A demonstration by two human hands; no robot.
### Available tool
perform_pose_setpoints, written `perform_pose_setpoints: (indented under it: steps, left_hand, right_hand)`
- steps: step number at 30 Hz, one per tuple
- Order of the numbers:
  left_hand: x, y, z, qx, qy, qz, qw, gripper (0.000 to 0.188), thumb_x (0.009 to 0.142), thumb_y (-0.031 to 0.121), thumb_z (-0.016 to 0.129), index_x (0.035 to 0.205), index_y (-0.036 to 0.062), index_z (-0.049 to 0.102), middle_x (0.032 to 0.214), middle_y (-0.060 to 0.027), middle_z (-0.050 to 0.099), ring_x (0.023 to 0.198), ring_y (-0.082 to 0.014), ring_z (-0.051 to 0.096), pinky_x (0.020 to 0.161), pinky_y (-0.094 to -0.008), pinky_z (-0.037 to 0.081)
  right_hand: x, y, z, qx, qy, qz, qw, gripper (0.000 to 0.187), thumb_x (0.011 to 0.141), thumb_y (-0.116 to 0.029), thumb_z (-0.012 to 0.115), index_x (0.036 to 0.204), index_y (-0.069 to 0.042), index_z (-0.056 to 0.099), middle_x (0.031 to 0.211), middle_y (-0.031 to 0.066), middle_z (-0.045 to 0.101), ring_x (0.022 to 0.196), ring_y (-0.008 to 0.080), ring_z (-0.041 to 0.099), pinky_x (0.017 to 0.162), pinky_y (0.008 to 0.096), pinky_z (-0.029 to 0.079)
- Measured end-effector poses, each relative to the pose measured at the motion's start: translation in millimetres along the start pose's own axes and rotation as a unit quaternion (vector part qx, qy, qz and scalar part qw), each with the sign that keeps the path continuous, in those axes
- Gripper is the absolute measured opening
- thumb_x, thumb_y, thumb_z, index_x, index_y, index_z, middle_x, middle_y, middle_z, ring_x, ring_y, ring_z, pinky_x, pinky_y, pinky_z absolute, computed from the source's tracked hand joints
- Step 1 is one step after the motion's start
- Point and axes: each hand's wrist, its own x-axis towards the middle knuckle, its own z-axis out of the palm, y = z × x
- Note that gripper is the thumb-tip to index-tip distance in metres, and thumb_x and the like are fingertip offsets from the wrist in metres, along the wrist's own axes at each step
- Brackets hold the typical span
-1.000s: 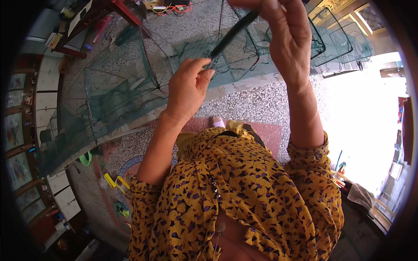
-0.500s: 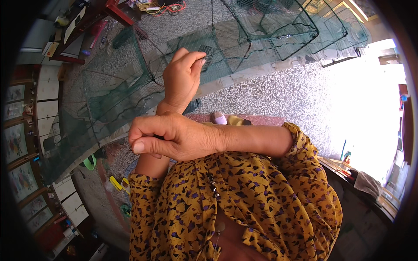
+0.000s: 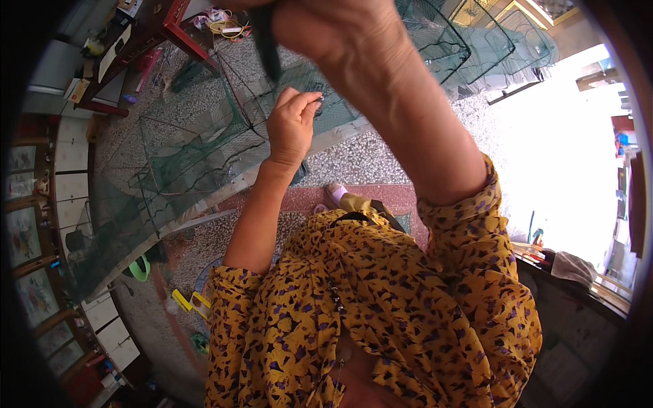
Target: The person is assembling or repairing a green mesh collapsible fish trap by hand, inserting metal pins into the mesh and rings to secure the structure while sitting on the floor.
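Observation:
In front of me, my left hand (image 3: 292, 126) has thumb and forefinger pinched together at the green net (image 3: 197, 146), with a tiny bright spot at the fingertips. My right hand (image 3: 333, 30) is lifted high and close at the top edge, which cuts off most of its fingers. Beside its curled palm hangs a narrow, dark green, pointed netting needle (image 3: 266, 46). The net is a long framed trap with dark square hoops (image 3: 466, 54), stretched from lower left to upper right. Any thread between the hands cannot be made out.
A red wooden table (image 3: 178, 27) stands at the upper left, cabinets (image 3: 71, 153) along the left. Yellow pieces (image 3: 181, 300) and a green slipper (image 3: 140, 269) lie on the speckled floor (image 3: 354, 153). Bright light enters at right, near a ledge with a grey cloth (image 3: 573, 267).
My right hand has swung up and away from across my left forearm to the top edge, and the dark green needle has come into view. My left hand keeps its pinch, almost in place.

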Motion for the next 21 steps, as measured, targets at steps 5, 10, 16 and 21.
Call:
perform_pose_setpoints:
  steps: [5,10,16,21]
  left_hand:
    - [-7.4,-0.7,-9.5,-0.039,0.02,-0.019,0.999,0.017,0.08,0.002,0.068,0.097,0.006,0.069,0.083,-0.0051,0.057,0.064,-0.0169,0.055,0.059,-0.0275,0.046]
    - [-8.9,30.8,-38.4,-0.035,-0.029,-0.064,0.997,0.03,0.086,0.009,0.066,0.116,0.0093,0.062,0.116,-0.0069,0.047,0.062,-0.0094,0.044,0.057,-0.0234,0.042]
    - [-38.2,61.5,-57.2,-0.235,0.066,-0.219,0.945,0.016,0.089,0.015,0.065,0.103,0.0066,0.062,0.106,-0.0031,0.049,0.068,-0.0074,0.044,0.062,-0.0213,0.042]
    - [-58.9,78.6,-34.8,-0.362,0.226,-0.297,0.854,0.011,0.094,0.013,0.057,0.096,0.0024,0.059,0.103,-0.006,0.057,0.084,-0.0103,0.054,0.071,-0.0227,0.044]
  right_hand:
    - [15.0,-12.5,10.9,-0.049,0.014,0.031,0.998,0.016,0.101,-0.024,0.042,0.095,-0.01,0.048,0.068,-0.0035,0.042,0.052,0.0065,0.031,0.047,0.021,0.03]
    - [38.2,-1.0,21.5,0.0,-0.03,0.11,0.994,0.02,0.103,-0.027,0.037,0.094,-0.01,0.043,0.071,-0.003,0.04,0.054,0.0076,0.028,0.048,0.0215,0.031]
    - [60.5,-21.0,-13.2,-0.07,-0.17,0.215,0.959,0.031,0.103,-0.03,0.037,0.082,-0.009,0.044,0.067,-0.0026,0.038,0.052,0.0065,0.027,0.046,0.021,0.029]
    - [24.6,-41.5,-51.2,-0.361,-0.254,0.198,0.875,0.017,0.096,-0.021,0.051,0.089,-0.006,0.053,0.072,0.001,0.053,0.058,0.0083,0.042,0.051,0.0214,0.038]
